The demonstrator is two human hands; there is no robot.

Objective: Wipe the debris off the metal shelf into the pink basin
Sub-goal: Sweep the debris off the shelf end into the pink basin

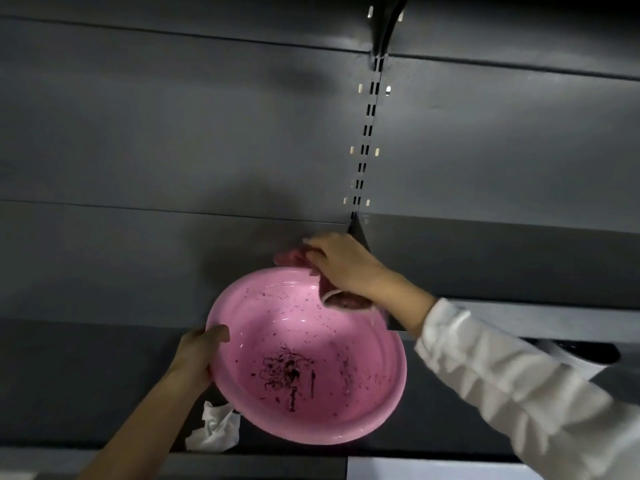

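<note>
A round pink basin (349, 420) is held tilted against the front edge of the dark grey metal shelf (145, 258). Dark specks and strands of debris (282, 370) lie scattered inside it, thickest near the bottom. My left hand (199, 351) grips the basin's left rim. My right hand (341, 263), in a white sleeve, presses a crumpled pink cloth (341, 299) on the shelf just above the basin's far rim, near the shelf bracket. Part of the cloth hangs over the rim into the basin.
A slotted upright (365, 140) runs up the back panel, with another shelf bracket at the top. A crumpled white tissue (216, 431) lies on the lower shelf under the basin. A neighbouring shelf (519, 258) extends to the right. A white object shows at the right edge.
</note>
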